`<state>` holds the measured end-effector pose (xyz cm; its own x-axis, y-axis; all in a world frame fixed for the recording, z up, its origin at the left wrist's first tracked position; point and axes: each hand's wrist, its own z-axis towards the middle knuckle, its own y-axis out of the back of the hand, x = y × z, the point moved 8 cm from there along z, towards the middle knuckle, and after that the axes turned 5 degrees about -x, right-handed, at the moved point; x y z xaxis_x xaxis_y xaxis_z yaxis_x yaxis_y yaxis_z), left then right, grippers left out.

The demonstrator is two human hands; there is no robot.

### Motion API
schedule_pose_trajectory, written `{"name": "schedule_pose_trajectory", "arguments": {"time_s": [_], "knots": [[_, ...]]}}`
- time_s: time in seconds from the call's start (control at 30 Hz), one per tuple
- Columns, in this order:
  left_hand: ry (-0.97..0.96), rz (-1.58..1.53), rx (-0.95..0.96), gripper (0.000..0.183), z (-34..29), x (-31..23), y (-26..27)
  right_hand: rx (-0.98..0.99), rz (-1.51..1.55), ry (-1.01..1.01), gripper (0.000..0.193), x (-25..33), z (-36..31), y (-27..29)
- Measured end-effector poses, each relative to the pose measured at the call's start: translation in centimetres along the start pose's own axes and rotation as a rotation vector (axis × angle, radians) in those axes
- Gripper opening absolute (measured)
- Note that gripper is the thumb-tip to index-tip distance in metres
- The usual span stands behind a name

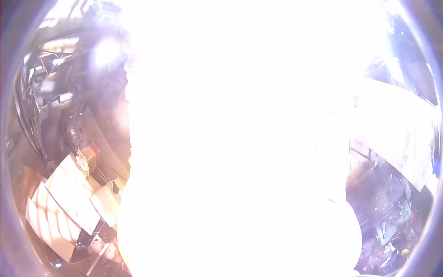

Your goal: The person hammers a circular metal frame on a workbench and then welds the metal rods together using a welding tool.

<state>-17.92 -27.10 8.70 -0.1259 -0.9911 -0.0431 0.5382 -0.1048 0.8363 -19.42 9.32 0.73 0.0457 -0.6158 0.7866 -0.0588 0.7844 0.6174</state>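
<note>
White glare washes out the whole middle of the head view, from top to bottom. Neither my left hand nor my right hand can be made out, and whatever lies within the glare is hidden. Left of it, an open cardboard box shows its pale, sunlit flaps. Just beyond those flaps sits a small orange-brown box. I cannot tell whether either hand touches anything.
A large pale panel or sheet stands at the right. Below it is dark clutter with a light blue-green piece in it. Shaded, jumbled objects fill the far left; their kinds are unclear.
</note>
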Motion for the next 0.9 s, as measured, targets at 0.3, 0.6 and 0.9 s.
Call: {"name": "schedule_pose_trajectory", "arguments": {"time_s": [0.3,0.6,0.9], "knots": [[0.044,-0.061,-0.073,0.013,-1.5,0.3,1.0,0.001,0.104,0.066,0.032,-2.5,-1.8,-1.4],[0.120,-0.234,-0.263,0.039,-0.5,-1.4,1.9,-0.082,0.651,-0.013,0.052,-3.9,-2.0,-0.5],[0.188,-0.227,-0.213,0.038,-0.3,-0.7,2.0,-0.141,0.613,-0.027,0.044,-5.1,0.0,-1.8]]}}
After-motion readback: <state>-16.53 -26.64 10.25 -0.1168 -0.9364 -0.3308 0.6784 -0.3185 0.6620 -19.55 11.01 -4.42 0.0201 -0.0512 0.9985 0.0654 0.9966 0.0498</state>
